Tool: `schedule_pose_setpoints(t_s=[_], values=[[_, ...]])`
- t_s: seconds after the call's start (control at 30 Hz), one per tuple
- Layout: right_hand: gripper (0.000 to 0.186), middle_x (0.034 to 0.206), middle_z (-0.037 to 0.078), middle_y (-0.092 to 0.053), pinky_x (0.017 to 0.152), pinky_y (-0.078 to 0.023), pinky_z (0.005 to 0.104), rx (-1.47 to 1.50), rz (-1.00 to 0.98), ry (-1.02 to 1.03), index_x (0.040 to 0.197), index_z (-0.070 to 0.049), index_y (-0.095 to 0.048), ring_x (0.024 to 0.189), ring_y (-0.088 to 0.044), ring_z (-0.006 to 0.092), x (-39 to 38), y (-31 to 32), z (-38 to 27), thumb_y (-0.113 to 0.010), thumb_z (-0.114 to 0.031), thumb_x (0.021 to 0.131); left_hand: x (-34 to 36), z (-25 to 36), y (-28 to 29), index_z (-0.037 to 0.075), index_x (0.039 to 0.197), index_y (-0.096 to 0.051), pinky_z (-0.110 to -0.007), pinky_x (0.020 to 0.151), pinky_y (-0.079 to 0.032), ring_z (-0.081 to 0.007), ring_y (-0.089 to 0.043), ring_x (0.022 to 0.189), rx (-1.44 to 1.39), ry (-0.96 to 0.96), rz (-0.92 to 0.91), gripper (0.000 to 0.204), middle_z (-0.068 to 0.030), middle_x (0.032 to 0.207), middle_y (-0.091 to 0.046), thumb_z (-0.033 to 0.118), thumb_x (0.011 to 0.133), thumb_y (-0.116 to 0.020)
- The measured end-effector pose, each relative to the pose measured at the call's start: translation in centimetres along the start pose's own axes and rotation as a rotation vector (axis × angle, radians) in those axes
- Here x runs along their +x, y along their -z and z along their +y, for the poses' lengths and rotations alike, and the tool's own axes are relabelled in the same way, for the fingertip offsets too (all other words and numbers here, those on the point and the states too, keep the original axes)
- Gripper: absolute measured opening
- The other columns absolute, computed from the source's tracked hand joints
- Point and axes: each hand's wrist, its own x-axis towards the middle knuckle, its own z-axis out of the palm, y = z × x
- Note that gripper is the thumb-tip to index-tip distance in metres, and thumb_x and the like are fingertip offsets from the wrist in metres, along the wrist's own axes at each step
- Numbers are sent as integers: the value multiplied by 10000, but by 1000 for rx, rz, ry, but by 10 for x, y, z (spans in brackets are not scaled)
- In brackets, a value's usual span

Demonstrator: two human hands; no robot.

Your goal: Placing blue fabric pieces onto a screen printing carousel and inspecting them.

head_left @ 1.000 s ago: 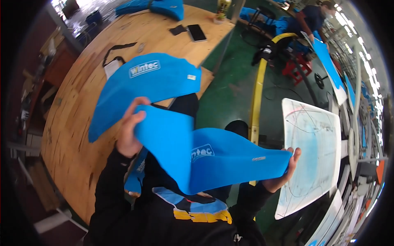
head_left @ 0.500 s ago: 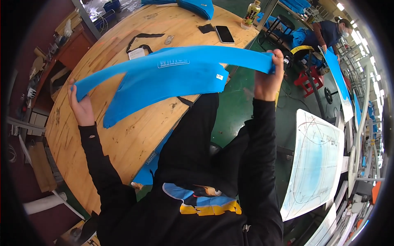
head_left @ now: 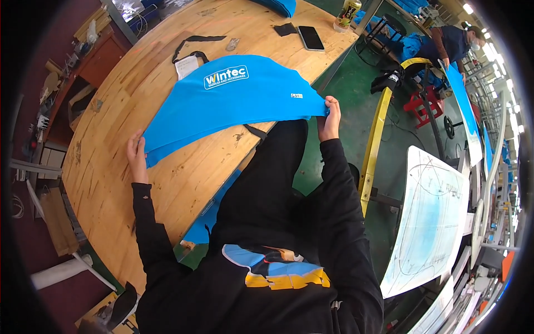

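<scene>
Two layers of blue fabric panel (head_left: 245,100) lie one over the other at the table's edge, with a printed badge near the top and a small white label to the right. My left hand (head_left: 137,157) pinches the panels' left tip, thumb and fingers closed on it. At the opposite tip, my right hand (head_left: 330,119) grips the fabric between thumb and fingers, just past the table edge. The upper panel's curved edge faces away from me, and the lower layer shows as a thin border along the near side.
On the wooden table (head_left: 105,195) lie a black strap (head_left: 206,38), a white paper tag (head_left: 186,67), a phone (head_left: 310,38) and a bottle (head_left: 347,14). A yellow metal bar (head_left: 374,150) and a white marked board (head_left: 428,222) stand to the right. Farther off, a person (head_left: 450,44) handles blue sheeting.
The upper blue panel, stretched up between my hands before, has come down flat over the lower one. Both hands have lowered and moved inward, still holding its tips.
</scene>
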Motion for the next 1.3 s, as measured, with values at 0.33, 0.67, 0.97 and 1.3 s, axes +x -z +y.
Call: schedule_pose_setpoints(t_s=[0.33,0.67,0.97,1.3], values=[[87,906,-3,-534,705,-456,266,-59,-37,80,996,-90,-548,799,-523,103,14,26,-4,-533,-116,915,9,-35,10,81,1178,-575,-173,576,-324,6,-425,699,-52,-20,38,267,47,988,-601,204,941,-565],[168,591,-30,-435,399,-330,239,-689,35,143,986,-83,-572,445,-387,60,-11,253,115,-576,-239,925,-6,-77,14,19,1109,-571,-225,698,-452,-102,-537,747,240,-251,343,215,-21,901,-598,144,934,-559],[175,711,48,-596,515,-442,222,-479,109,-218,1052,-73,-545,553,-539,106,-16,220,132,-514,-216,956,-17,-74,33,16,1053,-601,-249,706,-466,-114,-578,758,182,-173,354,234,-47,861,-633,216,969,-512],[205,781,27,-625,558,-448,247,-641,27,-448,1056,-135,-579,621,-587,113,-11,220,129,-525,-287,930,-4,-77,24,5,1022,-616,-253,730,-457,-128,-586,804,224,-168,319,235,-55,891,-638,205,963,-507]])
